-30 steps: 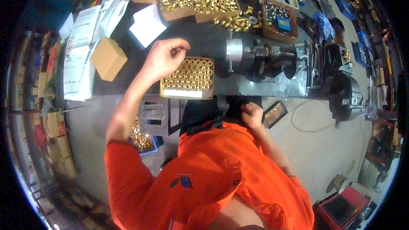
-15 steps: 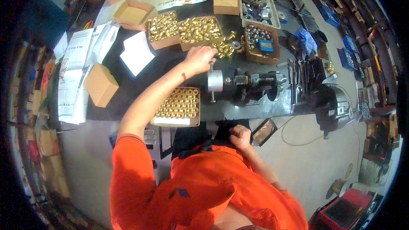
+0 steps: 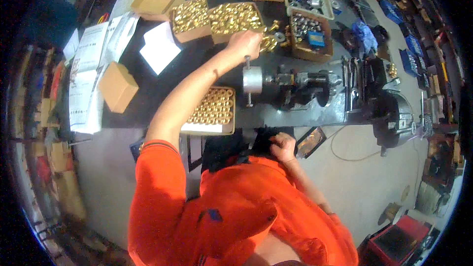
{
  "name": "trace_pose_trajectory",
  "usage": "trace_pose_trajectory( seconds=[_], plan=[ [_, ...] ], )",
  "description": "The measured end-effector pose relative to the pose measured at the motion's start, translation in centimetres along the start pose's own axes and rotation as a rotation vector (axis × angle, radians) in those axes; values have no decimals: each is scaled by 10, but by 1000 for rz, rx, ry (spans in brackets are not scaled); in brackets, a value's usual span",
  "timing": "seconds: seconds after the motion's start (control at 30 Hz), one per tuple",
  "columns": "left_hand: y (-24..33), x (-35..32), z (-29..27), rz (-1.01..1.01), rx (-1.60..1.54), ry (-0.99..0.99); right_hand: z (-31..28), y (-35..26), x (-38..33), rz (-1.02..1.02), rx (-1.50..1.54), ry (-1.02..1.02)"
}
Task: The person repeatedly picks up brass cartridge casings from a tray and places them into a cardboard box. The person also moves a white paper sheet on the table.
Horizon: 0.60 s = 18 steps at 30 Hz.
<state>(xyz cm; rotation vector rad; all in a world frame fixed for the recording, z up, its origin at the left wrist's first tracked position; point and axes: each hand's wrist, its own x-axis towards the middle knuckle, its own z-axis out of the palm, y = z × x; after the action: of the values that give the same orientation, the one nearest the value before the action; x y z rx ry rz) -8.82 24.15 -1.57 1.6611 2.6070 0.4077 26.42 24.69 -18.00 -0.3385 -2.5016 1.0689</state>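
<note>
My left hand (image 3: 244, 44) reaches far across the dark bench, fingers curled over loose brass fittings (image 3: 270, 41) beside a cardboard box of brass fittings (image 3: 234, 17). Whether it grips one is hidden. Below my forearm lies a flat tray of brass rings in rows (image 3: 213, 111). A small machine with a silver round chuck (image 3: 252, 80) stands just under that hand. My right hand (image 3: 283, 146) stays low at the bench's near edge, fingers curled against dark cloth (image 3: 221, 150), with nothing visible in it.
A second box of brass parts (image 3: 189, 17), an empty open box (image 3: 152, 1), a closed small carton (image 3: 118, 86) and white papers (image 3: 88, 76) lie to the left. Boxes of steel parts (image 3: 308, 29) and dark tools (image 3: 374, 83) crowd the right. A red case (image 3: 399, 239) sits on the floor.
My left hand has left the tray of brass rings and stretched forward to the loose fittings by the boxes. The right hand has stayed at the bench edge.
</note>
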Motion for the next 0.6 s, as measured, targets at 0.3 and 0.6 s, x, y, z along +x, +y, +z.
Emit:
trace_pose_trajectory(
  seconds=[0.3, 0.6],
  plan=[
    [-20, -135, -102, -104, -451, -74, 2, 0, 0, 16, -46, -35],
    [14, -227, -66, 500, -303, -79, 0, -1, 1, 11, -89, -59]
  ],
)
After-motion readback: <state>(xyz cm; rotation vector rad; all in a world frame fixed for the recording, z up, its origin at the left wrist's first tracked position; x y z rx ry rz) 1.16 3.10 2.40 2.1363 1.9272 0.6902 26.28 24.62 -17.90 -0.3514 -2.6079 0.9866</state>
